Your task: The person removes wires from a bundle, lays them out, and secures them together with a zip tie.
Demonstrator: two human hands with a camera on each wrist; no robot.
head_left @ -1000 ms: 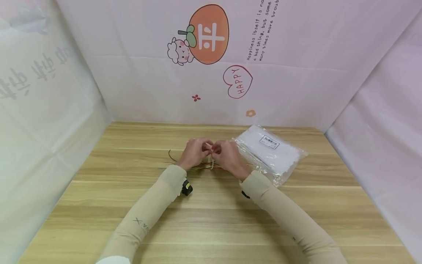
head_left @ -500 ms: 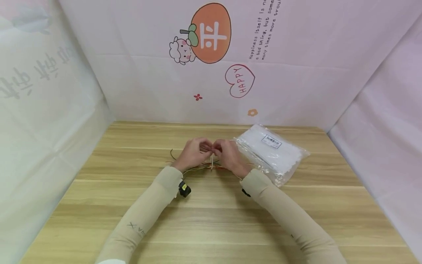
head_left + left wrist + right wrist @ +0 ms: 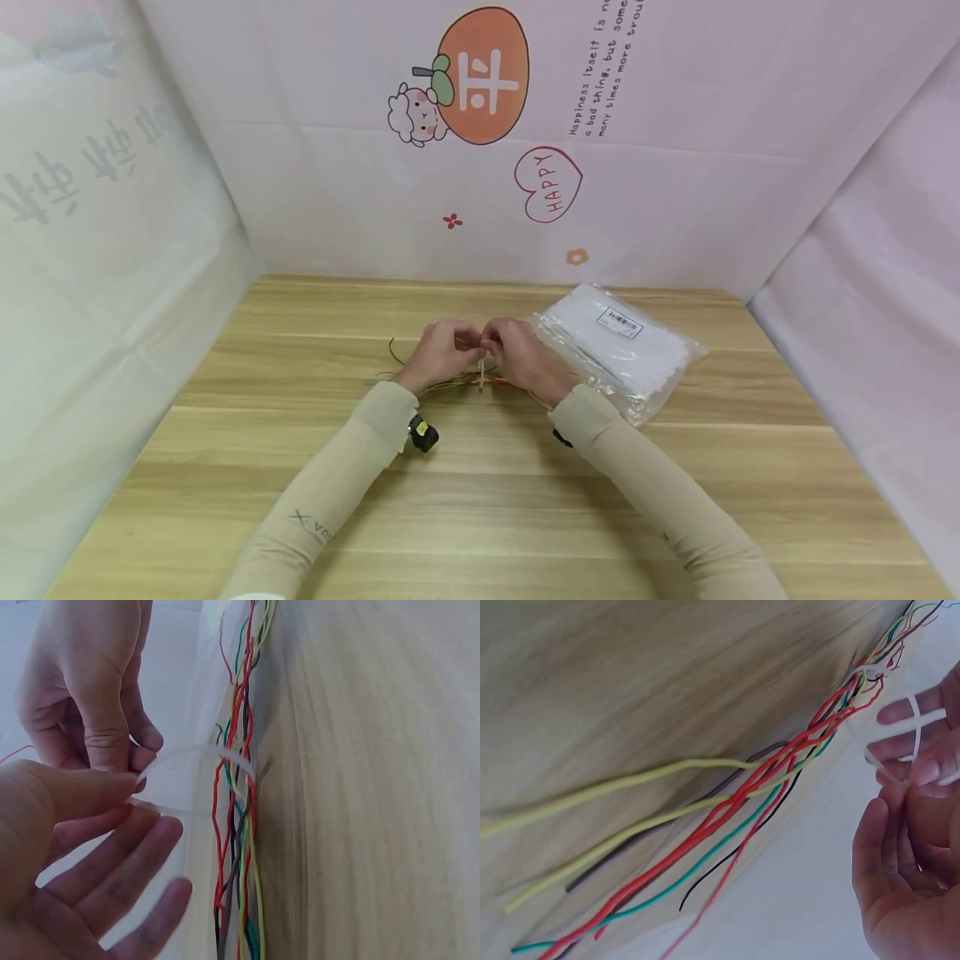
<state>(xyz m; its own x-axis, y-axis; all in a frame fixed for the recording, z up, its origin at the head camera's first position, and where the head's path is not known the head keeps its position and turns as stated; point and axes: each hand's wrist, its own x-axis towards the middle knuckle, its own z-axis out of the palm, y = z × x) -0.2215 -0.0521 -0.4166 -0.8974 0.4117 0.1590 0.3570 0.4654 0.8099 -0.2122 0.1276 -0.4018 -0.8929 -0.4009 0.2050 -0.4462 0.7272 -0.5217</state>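
Observation:
A loop of white cable tie (image 3: 210,750) runs around a bundle of thin red, yellow, green and black wires (image 3: 802,739) on the table. My left hand (image 3: 437,352) pinches the tie between thumb and index finger, its other fingers spread loosely in the left wrist view. From the other side my right hand (image 3: 520,354) pinches it too, fingertips meeting those of the left. The loop rises from the wires to both hands and stays wide. Fingertips hide where the tie's ends meet. In the right wrist view, a pale band (image 3: 874,671) crosses the wires.
A clear plastic bag (image 3: 622,342) with white contents and a barcode label lies right of my hands. The wood-grain table (image 3: 480,500) is bounded by a printed white cloth (image 3: 337,200) at the back and sides.
Both hands keep pinching the tie near one spot. The left hand's fingers have shifted slightly, and more of the tie shows below the hands. The view has moved a little.

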